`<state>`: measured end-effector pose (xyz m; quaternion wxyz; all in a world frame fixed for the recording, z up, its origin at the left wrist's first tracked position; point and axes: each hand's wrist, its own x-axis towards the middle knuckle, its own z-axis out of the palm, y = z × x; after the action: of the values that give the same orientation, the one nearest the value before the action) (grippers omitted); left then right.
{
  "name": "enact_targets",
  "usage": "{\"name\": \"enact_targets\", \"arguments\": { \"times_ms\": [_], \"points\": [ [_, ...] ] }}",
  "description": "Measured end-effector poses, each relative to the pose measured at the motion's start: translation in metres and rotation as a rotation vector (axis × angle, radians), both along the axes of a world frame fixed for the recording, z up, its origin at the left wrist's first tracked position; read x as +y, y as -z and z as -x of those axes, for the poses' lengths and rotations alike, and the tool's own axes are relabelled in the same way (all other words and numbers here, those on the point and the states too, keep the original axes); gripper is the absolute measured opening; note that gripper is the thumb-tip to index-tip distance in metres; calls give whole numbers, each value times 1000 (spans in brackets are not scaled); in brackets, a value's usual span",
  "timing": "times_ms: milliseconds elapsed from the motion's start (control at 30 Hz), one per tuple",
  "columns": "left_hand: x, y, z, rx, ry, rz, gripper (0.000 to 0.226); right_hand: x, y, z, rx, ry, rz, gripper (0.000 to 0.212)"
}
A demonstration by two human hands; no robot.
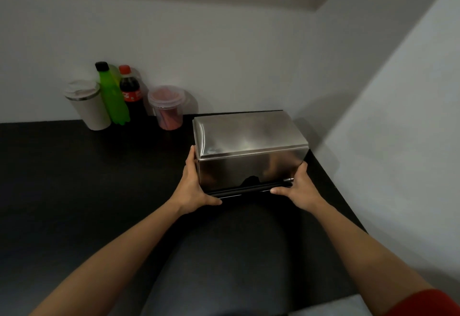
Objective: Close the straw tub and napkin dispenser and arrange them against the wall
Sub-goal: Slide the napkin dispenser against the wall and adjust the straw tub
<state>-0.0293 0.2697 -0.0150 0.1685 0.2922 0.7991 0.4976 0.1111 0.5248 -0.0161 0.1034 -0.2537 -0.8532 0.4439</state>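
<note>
Napkin dispenser: rectangular brushed stainless-steel box [249, 151] with a rounded lid seated flat on top; lid closed; a dark bar runs along the bottom of its front face; contents not visible.
Dispenser position: stands on the black counter [74, 178] at its far right corner, back end close to the rear wall [224, 54], right side near the side wall [398, 116].
Left hand: bare hand [193, 181] pressed flat to the dispenser's left side, fingers extended up that side, thumb lying along the front bottom edge; grasping the box.
Right hand: bare hand [297, 188] at the front right corner, fingers wrapped round the right side, thumb on the dark bar; grasping the box.
Straw tub: clear round plastic tub [167, 107], translucent lid on; holds red straws standing upright; at the counter's rear edge against the wall, just left of the dispenser, apart from it.
Cola bottle: dark plastic bottle [130, 94], red cap and red label; rear edge, left of the tub.
Green bottle: bright green plastic bottle [112, 94], black cap; touching the cola bottle's left side.
Tumbler: off-white cylindrical cup [87, 106] with clear lid; leftmost in the row; contents hidden.
Sleeve: red cloth [433, 303] on the right arm, lower right corner of view.
</note>
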Motion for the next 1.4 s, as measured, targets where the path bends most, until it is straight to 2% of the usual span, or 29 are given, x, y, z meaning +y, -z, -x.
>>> {"name": "enact_targets", "arguments": {
  "times_ms": [733, 1067, 1400],
  "points": [
    [31, -7, 95, -5, -69, 99, 131, 24, 2, 102, 27, 77, 12, 102],
    [43, -1, 133, -63, -127, 73, 122, 26, -1, 140, 60, 171, -24, 94],
    [51, 7, 155, -17, -72, -44, 111, 35, 1, 174, 118, 220, -3, 105]
  ]
}}
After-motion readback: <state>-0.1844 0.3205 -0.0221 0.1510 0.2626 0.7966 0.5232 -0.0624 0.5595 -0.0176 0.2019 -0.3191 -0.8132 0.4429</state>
